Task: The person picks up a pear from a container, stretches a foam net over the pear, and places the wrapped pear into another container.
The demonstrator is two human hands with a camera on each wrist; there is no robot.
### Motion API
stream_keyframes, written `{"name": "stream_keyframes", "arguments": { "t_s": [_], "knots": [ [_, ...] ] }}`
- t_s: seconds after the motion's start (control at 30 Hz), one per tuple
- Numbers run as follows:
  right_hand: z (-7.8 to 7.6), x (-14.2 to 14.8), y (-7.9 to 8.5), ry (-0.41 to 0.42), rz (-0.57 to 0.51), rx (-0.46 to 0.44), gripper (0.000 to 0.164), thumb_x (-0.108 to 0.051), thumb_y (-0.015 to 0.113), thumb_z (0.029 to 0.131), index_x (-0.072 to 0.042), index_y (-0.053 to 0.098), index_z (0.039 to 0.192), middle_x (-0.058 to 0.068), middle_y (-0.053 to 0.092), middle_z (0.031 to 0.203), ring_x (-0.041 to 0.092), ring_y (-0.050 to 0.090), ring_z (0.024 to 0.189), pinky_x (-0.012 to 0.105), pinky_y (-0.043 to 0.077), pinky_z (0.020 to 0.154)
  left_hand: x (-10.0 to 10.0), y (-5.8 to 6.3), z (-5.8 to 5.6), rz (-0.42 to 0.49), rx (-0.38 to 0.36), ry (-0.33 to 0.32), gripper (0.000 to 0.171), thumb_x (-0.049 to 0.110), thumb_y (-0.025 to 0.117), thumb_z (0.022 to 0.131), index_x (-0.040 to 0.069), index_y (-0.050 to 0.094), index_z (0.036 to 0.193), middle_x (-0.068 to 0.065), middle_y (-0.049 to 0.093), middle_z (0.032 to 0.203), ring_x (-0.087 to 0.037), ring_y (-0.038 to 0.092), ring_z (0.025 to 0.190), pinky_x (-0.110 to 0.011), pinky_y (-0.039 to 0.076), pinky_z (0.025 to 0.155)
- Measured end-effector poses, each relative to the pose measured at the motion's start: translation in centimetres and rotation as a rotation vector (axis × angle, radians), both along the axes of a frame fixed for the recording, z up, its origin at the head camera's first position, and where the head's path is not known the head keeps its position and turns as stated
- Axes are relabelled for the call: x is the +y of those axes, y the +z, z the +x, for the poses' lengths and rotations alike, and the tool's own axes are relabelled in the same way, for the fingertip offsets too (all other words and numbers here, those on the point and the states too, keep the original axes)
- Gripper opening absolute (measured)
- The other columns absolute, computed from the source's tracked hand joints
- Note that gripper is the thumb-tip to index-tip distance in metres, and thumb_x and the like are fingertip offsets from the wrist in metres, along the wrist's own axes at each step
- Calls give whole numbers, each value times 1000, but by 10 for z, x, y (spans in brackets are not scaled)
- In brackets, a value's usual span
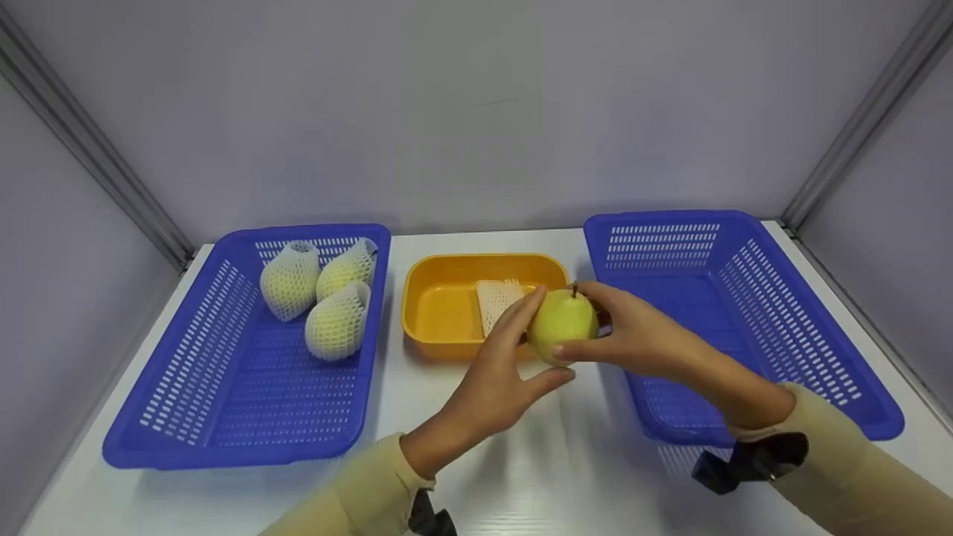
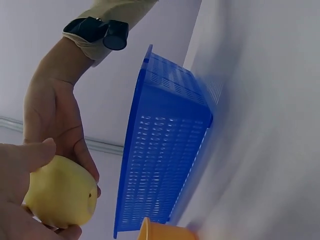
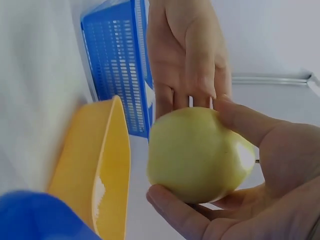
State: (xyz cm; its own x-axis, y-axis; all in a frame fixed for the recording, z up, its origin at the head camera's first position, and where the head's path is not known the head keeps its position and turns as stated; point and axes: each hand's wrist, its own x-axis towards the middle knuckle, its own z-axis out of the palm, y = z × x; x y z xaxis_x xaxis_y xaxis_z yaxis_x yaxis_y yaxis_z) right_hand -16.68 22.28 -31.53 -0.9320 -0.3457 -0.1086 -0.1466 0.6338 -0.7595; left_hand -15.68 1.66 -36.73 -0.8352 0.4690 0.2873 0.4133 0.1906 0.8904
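Observation:
A bare yellow-green pear (image 1: 563,324) is held up in front of the orange tray (image 1: 439,344), its stem pointing up. My right hand (image 1: 644,335) grips it from the right, thumb across the near side and fingers behind. From the left, my left hand (image 1: 500,383) reaches to the pear with its fingers nearly straight, fingertips at its side and thumb low beneath. The right wrist view shows the pear (image 3: 200,155) between both hands. Inside the tray lies a flattened white foam net (image 1: 495,301), partly covered by my left fingers in the head view.
A blue basket (image 1: 290,417) on the left holds three pears (image 1: 336,327) in white foam nets. Another blue basket (image 1: 670,298) stands on the right, partly behind my right forearm. Grey panels (image 1: 476,134) enclose the white table (image 1: 521,469) at the back and sides.

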Motion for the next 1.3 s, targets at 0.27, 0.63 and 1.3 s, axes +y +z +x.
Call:
{"name": "stream_keyframes", "arguments": {
  "t_s": [0.27, 0.63, 1.3],
  "knots": [
    [11, 4, -1, 37, -169, -37, 72, -31, 72, 97, -7, 39, 156, 13, 55, 143, 32, 55, 126, 44, 51, 104, -14, 1, -1, 84, -9, -8, 78, 12, 72, 95, 8, 29, 160, -9, 33, 162, -23, 41, 144, -33, 41, 113],
    [39, -15, -38, 54, -335, 1, 55, -17, 69, 99, -3, 46, 147, 19, 59, 134, 33, 59, 118, 33, 56, 95, -44, -13, 15, -4, -63, -104, 73, 15, 74, 94, 9, 36, 155, -8, 41, 156, -25, 47, 138, -35, 45, 110],
    [56, -49, -125, 48, -451, -42, 52, -6, 72, 94, 0, 48, 140, 27, 57, 132, 40, 61, 115, 37, 58, 92, -74, -80, 29, -109, -192, -88, 71, 2, 77, 89, 1, 39, 149, -15, 45, 152, -33, 42, 141, -36, 47, 108]
  ]
}}
